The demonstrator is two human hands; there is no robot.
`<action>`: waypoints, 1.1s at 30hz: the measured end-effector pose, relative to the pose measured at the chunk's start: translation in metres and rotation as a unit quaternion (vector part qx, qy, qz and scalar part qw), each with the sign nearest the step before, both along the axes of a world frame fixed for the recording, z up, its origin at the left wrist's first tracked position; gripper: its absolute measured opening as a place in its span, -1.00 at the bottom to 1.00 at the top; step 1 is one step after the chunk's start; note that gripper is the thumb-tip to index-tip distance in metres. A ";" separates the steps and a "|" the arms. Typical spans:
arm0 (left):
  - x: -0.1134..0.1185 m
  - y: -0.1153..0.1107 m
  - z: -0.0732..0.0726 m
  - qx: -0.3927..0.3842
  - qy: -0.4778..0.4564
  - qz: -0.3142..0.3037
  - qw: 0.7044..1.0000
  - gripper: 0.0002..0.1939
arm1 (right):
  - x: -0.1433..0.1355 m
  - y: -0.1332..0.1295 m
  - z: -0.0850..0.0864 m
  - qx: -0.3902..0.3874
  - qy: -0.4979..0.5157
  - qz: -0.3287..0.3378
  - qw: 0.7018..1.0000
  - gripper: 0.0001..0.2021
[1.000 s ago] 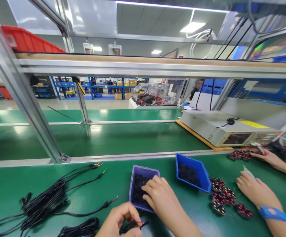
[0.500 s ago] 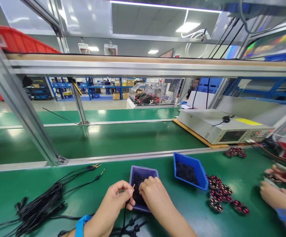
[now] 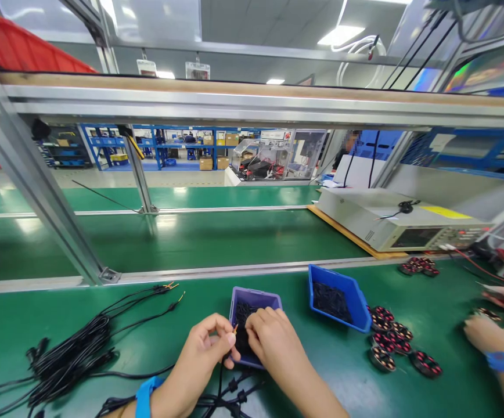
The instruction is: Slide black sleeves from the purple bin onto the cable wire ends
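Observation:
My left hand (image 3: pixel 212 345), with a blue wristband, pinches a black cable whose orange wire tip sticks up between thumb and forefinger. Beside it, my right hand (image 3: pixel 273 339) reaches over a purple bin (image 3: pixel 256 297) of small black pieces; its fingers are curled together, and whatever they hold is hidden. The cable hangs down from my left hand toward more black cables (image 3: pixel 230 397) at the bottom edge. To the right of the purple bin sits a blue bin (image 3: pixel 341 296) holding similar black pieces.
Coiled black cables (image 3: pixel 73 348) lie on the left. Round parts with red and copper coils (image 3: pixel 387 337) sit right of the blue bin. Another person's hands (image 3: pixel 491 331) work at the far right. A grey instrument (image 3: pixel 391 220) stands behind; a metal rail (image 3: pixel 191 273) crosses the bench.
The view has tilted slightly. My hands keep nearly the same pose at the purple bin. The other person's hands have shifted slightly at the right.

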State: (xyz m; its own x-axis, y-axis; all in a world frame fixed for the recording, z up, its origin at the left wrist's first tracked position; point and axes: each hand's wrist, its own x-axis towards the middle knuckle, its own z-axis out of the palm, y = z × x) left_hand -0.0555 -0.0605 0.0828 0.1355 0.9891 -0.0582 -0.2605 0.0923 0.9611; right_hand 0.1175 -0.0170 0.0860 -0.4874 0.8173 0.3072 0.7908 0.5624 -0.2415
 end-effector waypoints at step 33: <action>0.005 -0.011 0.009 0.040 0.068 0.001 0.997 -0.59 | 0.010 -0.029 0.019 0.018 0.343 0.077 0.936 -0.81</action>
State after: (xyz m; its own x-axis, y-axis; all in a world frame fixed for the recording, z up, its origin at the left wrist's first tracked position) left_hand -0.0504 -0.0712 0.0920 0.1294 0.9916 0.0034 -0.1272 0.0132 0.9918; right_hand 0.1272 -0.0455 0.1047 -0.2770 0.7364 0.6173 0.3658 0.6748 -0.6409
